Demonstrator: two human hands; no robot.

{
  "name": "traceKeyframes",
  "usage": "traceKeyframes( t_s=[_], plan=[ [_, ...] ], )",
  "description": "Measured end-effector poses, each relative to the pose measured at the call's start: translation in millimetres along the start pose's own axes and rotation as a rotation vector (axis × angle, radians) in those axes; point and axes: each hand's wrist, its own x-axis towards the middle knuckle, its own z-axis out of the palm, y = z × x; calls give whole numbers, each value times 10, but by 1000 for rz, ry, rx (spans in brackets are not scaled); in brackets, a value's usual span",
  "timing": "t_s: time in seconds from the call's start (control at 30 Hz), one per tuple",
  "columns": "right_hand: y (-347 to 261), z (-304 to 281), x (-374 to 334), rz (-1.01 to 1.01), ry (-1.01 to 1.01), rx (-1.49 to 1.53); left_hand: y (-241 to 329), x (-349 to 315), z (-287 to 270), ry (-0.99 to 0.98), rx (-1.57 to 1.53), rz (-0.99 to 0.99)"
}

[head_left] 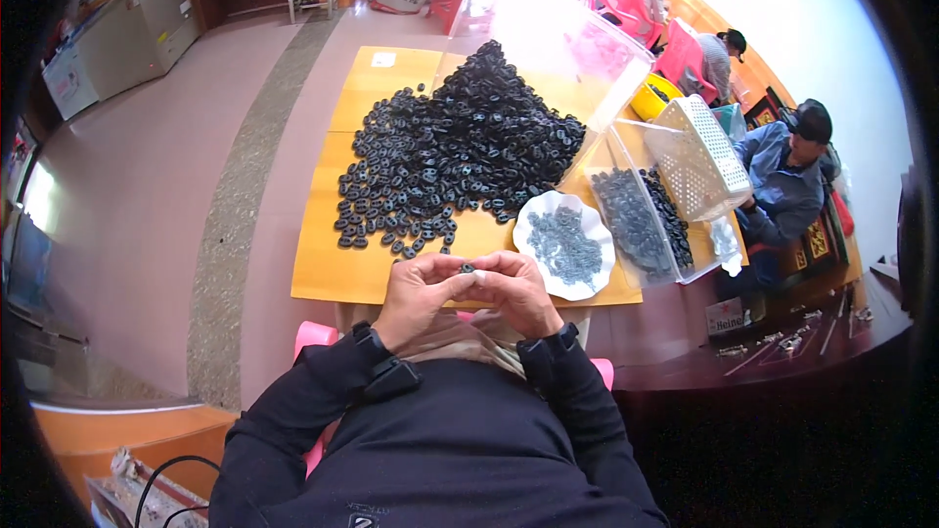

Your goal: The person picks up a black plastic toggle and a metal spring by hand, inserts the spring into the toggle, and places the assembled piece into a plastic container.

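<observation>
My left hand (413, 295) and my right hand (520, 291) meet at the table's near edge, fingertips pinched together. Between them is a small dark piece (468, 269), mostly covered by the fingers; it looks like one of the black oval pieces. Just beyond, a large heap of black oval two-holed pieces (469, 127) spreads over the yellow wooden table (328, 269). Close to my right hand stands a white scalloped plate (603, 271) with many small grey metallic bits (562, 244), too small to name.
A large clear plastic bin (611, 88) lies tipped behind the heap. On the right are a clear box (675, 277) of black pieces, a white perforated basket (699, 156) and a yellow bowl (648, 103). A co-worker in blue (782, 176) sits beyond; others sit farther back.
</observation>
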Motion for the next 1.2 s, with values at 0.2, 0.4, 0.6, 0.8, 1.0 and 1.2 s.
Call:
traceKeyframes(
  t_s=[0.2, 0.4, 0.6, 0.8, 1.0, 1.2],
  plan=[
    [-293, 3, -151, -257, 220, -521, 6, -26, -21, 68, -62, -45],
    [-1295, -401, -499, -924, 1068, -1565, 82, -21, -40, 209, -126, -50],
    [-1209, -389, -475, -853, 861, -1510, 74, 5, -91, 315, -166, 2],
    [-179, 142, 71, -539, 126, -1302, 142, 12, -179, 424, -239, 63],
    [124, 269, 318, -451, 178, -1663, 163, 19, -214, 439, -255, 104],
    [158, 247, 310, -457, 190, -1695, 146, 33, -265, 454, -238, 102]
  ],
)
